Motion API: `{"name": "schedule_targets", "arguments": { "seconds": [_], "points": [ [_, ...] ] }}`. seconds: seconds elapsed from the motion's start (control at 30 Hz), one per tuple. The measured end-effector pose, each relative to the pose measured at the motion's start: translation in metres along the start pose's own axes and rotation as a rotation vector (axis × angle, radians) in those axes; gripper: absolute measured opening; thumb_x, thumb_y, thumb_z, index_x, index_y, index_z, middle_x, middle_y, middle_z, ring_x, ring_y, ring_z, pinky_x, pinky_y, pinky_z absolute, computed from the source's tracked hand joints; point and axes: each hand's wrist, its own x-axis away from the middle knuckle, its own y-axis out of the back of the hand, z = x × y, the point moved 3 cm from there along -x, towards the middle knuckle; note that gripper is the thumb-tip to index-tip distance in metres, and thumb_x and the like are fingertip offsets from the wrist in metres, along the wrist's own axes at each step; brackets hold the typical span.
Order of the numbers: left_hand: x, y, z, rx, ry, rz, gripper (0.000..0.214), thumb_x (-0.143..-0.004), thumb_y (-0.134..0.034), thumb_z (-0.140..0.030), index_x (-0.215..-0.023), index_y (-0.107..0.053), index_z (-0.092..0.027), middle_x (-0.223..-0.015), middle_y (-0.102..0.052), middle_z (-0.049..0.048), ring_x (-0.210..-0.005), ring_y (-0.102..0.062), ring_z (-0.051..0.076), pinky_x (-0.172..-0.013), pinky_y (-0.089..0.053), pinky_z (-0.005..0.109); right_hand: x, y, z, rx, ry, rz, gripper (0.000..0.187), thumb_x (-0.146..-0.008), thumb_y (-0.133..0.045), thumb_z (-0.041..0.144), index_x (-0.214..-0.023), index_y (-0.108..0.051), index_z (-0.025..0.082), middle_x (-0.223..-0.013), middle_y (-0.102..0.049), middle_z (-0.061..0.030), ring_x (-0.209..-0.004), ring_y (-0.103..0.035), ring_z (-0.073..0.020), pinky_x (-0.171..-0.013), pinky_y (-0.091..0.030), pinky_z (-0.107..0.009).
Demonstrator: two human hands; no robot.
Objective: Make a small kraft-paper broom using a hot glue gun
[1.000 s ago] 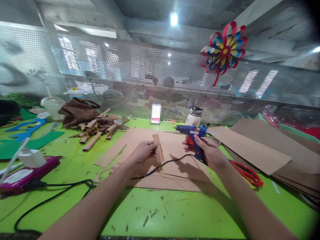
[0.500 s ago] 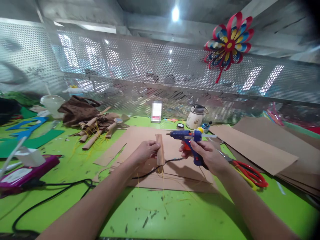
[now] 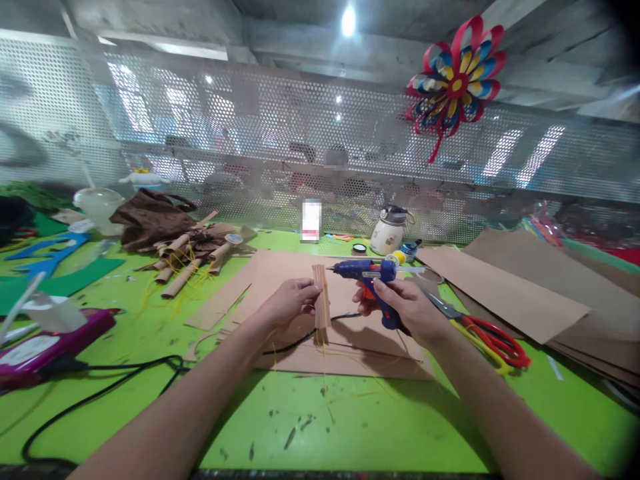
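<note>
My left hand (image 3: 290, 303) pinches a narrow, upright folded strip of brown cardboard (image 3: 321, 305) above a brown cardboard sheet (image 3: 345, 340). My right hand (image 3: 403, 307) grips a blue hot glue gun (image 3: 367, 275) with an orange trigger. The gun's nozzle points left and sits just right of the strip's top end. The gun's black cord (image 3: 295, 342) trails across the sheet toward the left. Thin yellow strands hang below the strip.
Red-handled scissors (image 3: 487, 333) lie right of my right hand. Large brown sheets (image 3: 525, 293) stack at right. Rolled cardboard tubes (image 3: 185, 260) and a brown bag lie at back left. A white jar (image 3: 386, 233) stands behind. A purple device (image 3: 45, 340) sits at left on the green table (image 3: 350, 427).
My right hand has brought the glue gun left and level, its nozzle now close to the strip's top. My left hand has turned the strip more upright.
</note>
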Motion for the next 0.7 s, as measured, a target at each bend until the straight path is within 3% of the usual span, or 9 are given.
{"name": "schedule_targets", "arguments": {
  "seconds": [0.17, 0.37, 0.53, 0.7],
  "points": [
    [-0.001, 0.002, -0.002, 0.025, -0.053, -0.057, 0.023, -0.065, -0.076, -0.032, -0.071, -0.065, -0.012, -0.066, -0.064, 0.0031, -0.054, -0.051, 0.009, -0.052, -0.037, 0.02, -0.002, 0.007, -0.004, 0.118, 0.04, -0.118, 0.036, -0.086, -0.055, 0.049, -0.088, -0.067, 0.015, -0.085, -0.069, -0.0091, -0.07, -0.064, -0.0175, -0.068, -0.053, -0.032],
    [-0.003, 0.012, -0.009, 0.099, -0.065, -0.152, 0.017, -0.073, -0.07, -0.022, -0.081, -0.067, -0.009, -0.07, -0.068, 0.0087, -0.058, -0.058, 0.012, -0.054, -0.042, 0.021, -0.016, 0.032, -0.02, 0.881, 0.109, -0.362, 0.032, -0.082, -0.059, 0.042, -0.099, -0.066, 0.015, -0.086, -0.069, -0.0077, -0.076, -0.063, -0.0209, -0.068, -0.049, -0.031],
    [-0.004, 0.024, -0.032, 0.201, -0.112, -0.231, 0.013, -0.084, -0.052, -0.012, -0.083, -0.065, -0.008, -0.072, -0.066, 0.0073, -0.062, -0.06, 0.012, -0.057, -0.048, 0.021, -0.031, 0.048, -0.046, 1.079, 0.03, -0.367, 0.022, -0.074, -0.063, 0.027, -0.092, -0.07, 0.015, -0.094, -0.067, -0.0105, -0.09, -0.058, -0.0256, -0.078, -0.044, -0.035],
    [0.012, 0.038, -0.07, 0.443, -0.249, -0.285, 0.015, -0.086, -0.048, -0.007, -0.081, -0.061, -0.01, -0.073, -0.064, 0.0054, -0.066, -0.062, 0.011, -0.066, -0.054, 0.022, -0.039, 0.045, -0.061, 1.224, 0.013, -0.306, 0.027, -0.075, -0.065, 0.025, -0.1, -0.068, 0.015, -0.098, -0.065, -0.0112, -0.099, -0.053, -0.0264, -0.086, -0.039, -0.035]
  ]
}}
